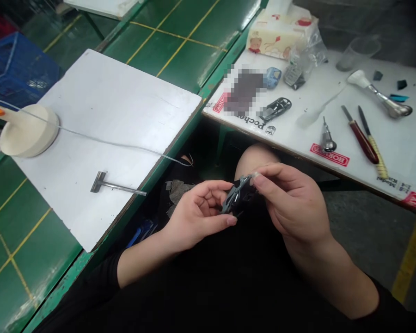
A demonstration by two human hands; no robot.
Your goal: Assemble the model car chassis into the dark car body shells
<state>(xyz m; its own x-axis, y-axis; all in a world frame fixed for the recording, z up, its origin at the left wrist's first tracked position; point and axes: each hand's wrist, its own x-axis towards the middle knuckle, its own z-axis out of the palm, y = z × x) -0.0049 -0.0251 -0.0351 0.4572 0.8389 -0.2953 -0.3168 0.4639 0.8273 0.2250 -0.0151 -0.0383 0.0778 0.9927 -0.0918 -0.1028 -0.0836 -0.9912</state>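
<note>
Above my lap I hold a small glossy black part (pixel 238 194), with curved openings and a grey edge; its exact kind I cannot make out. My left hand (pixel 203 210) grips its left side between thumb and fingers. At its upper right corner, my right hand (pixel 291 196) pinches the edge with thumb and forefinger. The fingers hide portions of the part. A similar black part (pixel 277 109) lies on the white board (pixel 287 134) to the right.
A metal T-shaped tool (pixel 116 185) and a cream round base (pixel 31 132) with a thin cable rest on the left white board (pixel 118 97). On the right are a knife (pixel 362 138), a metal-handled tool (pixel 381 95), a tissue box (pixel 280 34) and a cup (pixel 358 51). A blue crate (pixel 17 69) stands far left.
</note>
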